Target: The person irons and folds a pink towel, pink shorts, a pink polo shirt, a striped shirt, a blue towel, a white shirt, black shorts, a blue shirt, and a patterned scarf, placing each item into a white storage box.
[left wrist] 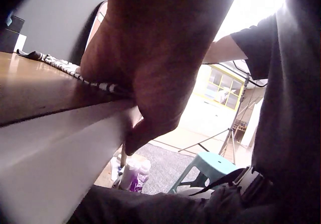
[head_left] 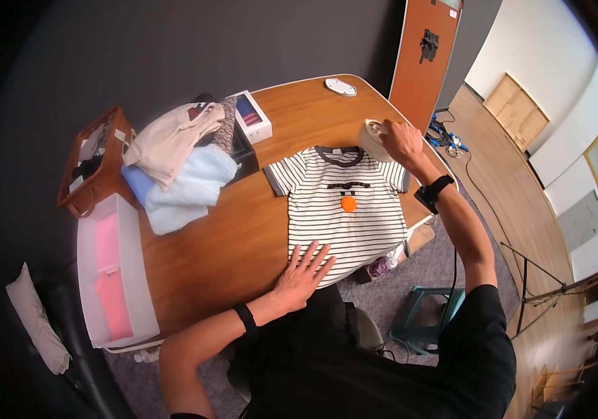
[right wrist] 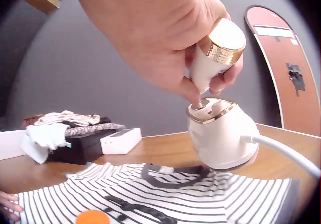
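A striped T-shirt (head_left: 348, 230) with dark collar and an orange dot lies flat on the wooden table (head_left: 194, 272). My left hand (head_left: 302, 279) rests on its lower left corner, fingers spread; in the left wrist view the hand (left wrist: 150, 58) is at the table edge. My right hand (head_left: 402, 143) grips the handle of a white and gold handheld steamer (head_left: 372, 143) by the collar and right shoulder. In the right wrist view the fingers of the right hand (right wrist: 165, 38) curl round the handle, with the steamer head (right wrist: 223, 138) over the shirt's shoulder.
Folded clothes (head_left: 180, 160) are piled at the left beside a brown basket (head_left: 100, 167) and a white bin (head_left: 117, 279). A white box (head_left: 251, 115) and a small white plate-like item (head_left: 341, 86) lie at the back. A green stool (head_left: 418, 318) stands below.
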Tool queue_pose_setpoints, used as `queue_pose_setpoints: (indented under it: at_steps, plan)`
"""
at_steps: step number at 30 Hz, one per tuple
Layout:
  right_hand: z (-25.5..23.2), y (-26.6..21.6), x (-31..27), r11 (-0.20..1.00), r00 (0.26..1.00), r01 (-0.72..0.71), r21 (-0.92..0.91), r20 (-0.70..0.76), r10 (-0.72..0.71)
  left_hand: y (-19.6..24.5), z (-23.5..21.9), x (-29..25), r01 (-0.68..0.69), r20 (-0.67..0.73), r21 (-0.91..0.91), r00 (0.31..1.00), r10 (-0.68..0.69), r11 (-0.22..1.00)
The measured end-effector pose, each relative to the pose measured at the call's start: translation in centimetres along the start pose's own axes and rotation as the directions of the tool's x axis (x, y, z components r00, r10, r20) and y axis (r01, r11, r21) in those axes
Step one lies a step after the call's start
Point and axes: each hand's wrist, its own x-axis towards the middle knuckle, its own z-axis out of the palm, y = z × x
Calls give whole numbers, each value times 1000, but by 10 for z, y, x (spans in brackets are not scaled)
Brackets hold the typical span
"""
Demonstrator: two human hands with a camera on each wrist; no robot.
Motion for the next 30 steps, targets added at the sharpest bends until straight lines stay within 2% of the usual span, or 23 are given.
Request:
queue_pose_setpoints:
  at_steps: [1, 4, 8, 9, 12, 13, 17, 21, 24, 25, 28, 30]
  plan:
    - [-15, -15, -5, 999, 999, 25, 37, 27, -26, 1, 1, 0, -1, 1, -7, 1000, 1, 1000]
    - [-10, -43, -4, 989, 992, 105, 99, 52, -111, -1, -2, 0, -5, 6, -10, 1000, 5, 1000]
    - [22, -60, 1, 983, 966, 172, 70, 183, -182, -2, 3, -1, -12, -69, -5, 998, 12, 1000]
    - [33, -57, 2, 985, 978, 142, 98, 142, -155, -2, -1, -2, -1, -8, -52, 1000, 0, 999]
    - [40, -46, -1, 988, 993, 41, 151, 102, -57, -3, -1, -2, -5, -17, -40, 1000, 4, 999]
    - [42, -37, 0, 989, 994, 20, 144, 104, -36, -6, 8, -1, -7, -39, 16, 999, 7, 1000]
    - [53, -11, 16, 996, 994, -40, 79, 107, 31, -13, 8, -3, -17, -58, 1, 998, 17, 1000]
    - [42, -21, 13, 998, 997, 55, 7, 58, -56, -12, 2, 0, -19, -30, -7, 999, 18, 1000]
    - [13, -48, -5, 985, 982, 150, 87, 100, -159, -9, 2, 0, -11, -20, -5, 1000, 11, 1000]
    - [4, -57, -10, 981, 972, 151, 119, 162, -169, -9, 1, 0, -10, -19, 3, 1000, 10, 1000]
    - [15, -71, -20, 954, 953, 232, 188, 151, -261, -9, -3, -1, -9, 14, -43, 1000, 9, 999]
    - [14, -79, -20, 962, 961, 205, 178, 149, -233, -9, 1, 1, -21, -9, -35, 1000, 20, 999]
